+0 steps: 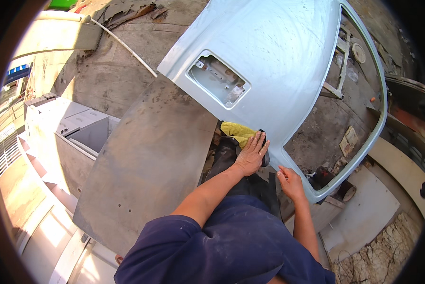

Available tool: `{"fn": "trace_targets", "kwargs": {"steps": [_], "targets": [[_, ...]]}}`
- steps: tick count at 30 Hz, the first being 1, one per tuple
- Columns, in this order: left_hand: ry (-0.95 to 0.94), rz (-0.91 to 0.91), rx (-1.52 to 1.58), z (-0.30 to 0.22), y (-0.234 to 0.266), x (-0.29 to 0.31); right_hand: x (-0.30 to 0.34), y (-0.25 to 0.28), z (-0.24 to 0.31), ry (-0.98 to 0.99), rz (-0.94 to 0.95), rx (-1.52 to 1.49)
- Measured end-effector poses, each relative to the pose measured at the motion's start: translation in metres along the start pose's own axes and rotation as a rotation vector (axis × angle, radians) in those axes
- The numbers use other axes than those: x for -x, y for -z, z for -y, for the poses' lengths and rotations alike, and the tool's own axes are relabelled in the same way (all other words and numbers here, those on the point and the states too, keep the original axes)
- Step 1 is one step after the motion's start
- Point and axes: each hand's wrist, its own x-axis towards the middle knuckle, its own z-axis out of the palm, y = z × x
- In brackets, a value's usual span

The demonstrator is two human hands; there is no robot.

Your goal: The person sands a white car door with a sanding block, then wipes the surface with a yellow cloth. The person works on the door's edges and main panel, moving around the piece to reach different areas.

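A large pale-blue car body panel (269, 66) slants across the upper middle, with a rectangular recess and a big window opening. My left hand (252, 155) lies with stretched fingers by the panel's lower edge, over something black. Its fingertips reach the side of a crumpled yellow cloth (237, 131), and they do not wrap round it. My right hand (290, 182) is beside the panel's narrow lower corner, thumb and forefinger slightly apart, with nothing visible between them. Its other fingers are mostly hidden, and whether it touches the edge is unclear.
A flat grey-brown sheet panel (148, 165) lies to my left. Beyond it stand grey metal boxes (80, 128) and a thin white pipe (125, 45) on the floor. Through the window opening show a metal frame (341, 61) and scraps. A dark cylinder (347, 191) sits near the right corner.
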Motion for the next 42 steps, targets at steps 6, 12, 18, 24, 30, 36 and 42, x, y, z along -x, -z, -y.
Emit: {"fn": "trace_targets", "kwargs": {"steps": [6,12,18,24,30,36,42], "targets": [[-0.26,0.08,-0.217,0.07,0.06,-0.105,0.0,0.005,-0.009,-0.033,-0.049,-0.017],[0.018,-0.19,-0.449,0.166,0.16,-0.242,0.001,0.002,-0.025,-0.078,-0.085,-0.047],[0.325,-0.392,-0.391,0.159,0.133,-0.269,0.019,-0.021,-0.044,-0.117,-0.119,-0.072],[-0.24,0.018,-0.255,0.038,0.047,-0.157,0.007,-0.024,-0.024,-0.067,-0.126,-0.107],[-0.847,0.248,-0.132,0.028,-0.005,-0.093,0.006,-0.02,-0.021,-0.083,-0.143,-0.13],[-0.472,-0.052,-0.34,0.132,0.134,-0.249,0.024,-0.046,-0.052,-0.128,-0.22,-0.16],[0.499,-0.311,-0.587,0.237,0.217,-0.377,0.047,-0.067,-0.054,-0.272,-0.222,-0.3]]}}
